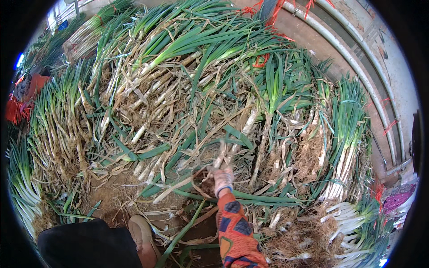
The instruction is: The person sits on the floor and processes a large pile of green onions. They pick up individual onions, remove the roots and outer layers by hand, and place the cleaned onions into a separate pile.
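My right hand (224, 179), in what looks like a light glove with a blue cuff, reaches forward to the middle of the view. Its fingers are closed around pale scallion stalks (219, 158) near their brown root end. Motion blurs the stalks, so their number is unclear. Directly beyond lies a heap of untrimmed scallions (157, 90) with dry husks and soil on them. Cut green leaves (268, 198) lie across the floor beside my wrist. My left hand is out of view.
Scallions with brown roots (63, 130) stand along the left. A tied scallion bundle (347, 140) stands at right, above cleaned white scallions (348, 217). Metal pipes (355, 60) edge the right side. My shoe (142, 234) rests on the littered dirt floor (107, 187).
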Demonstrator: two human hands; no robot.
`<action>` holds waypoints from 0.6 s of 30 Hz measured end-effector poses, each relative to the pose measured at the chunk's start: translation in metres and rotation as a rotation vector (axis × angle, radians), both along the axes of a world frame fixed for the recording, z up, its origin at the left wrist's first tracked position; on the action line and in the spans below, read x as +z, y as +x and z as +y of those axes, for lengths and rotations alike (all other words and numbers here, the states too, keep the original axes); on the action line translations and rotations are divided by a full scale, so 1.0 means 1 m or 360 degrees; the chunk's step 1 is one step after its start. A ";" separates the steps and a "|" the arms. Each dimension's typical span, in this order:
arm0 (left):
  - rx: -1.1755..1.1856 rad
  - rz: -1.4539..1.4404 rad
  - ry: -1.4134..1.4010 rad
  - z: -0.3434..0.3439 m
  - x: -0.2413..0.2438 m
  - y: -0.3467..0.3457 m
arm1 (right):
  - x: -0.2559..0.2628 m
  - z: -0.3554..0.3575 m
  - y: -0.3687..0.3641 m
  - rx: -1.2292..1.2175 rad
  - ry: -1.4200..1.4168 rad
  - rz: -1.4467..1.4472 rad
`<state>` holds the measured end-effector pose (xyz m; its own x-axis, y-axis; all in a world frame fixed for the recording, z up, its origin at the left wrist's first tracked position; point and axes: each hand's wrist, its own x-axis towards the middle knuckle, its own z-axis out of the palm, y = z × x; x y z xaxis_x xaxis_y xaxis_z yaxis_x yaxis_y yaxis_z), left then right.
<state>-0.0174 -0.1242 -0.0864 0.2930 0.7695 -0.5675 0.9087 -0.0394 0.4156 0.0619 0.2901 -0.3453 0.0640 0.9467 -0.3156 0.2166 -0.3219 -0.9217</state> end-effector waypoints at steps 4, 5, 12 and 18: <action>-0.0004 -0.0055 0.0047 0.007 0.009 -0.005 | 0.027 -0.023 -0.038 0.0515 -0.0100 0.0431; 0.0001 -0.0068 0.0082 0.006 0.011 -0.004 | 0.039 -0.040 -0.041 0.0550 -0.0226 0.0558; 0.0038 -0.0197 0.0397 -0.016 0.016 -0.004 | 0.173 -0.147 0.009 0.0925 -0.1233 0.0526; -0.0155 -0.0030 0.0545 -0.019 0.040 -0.005 | 0.292 -0.200 0.083 0.1164 -0.0463 0.0419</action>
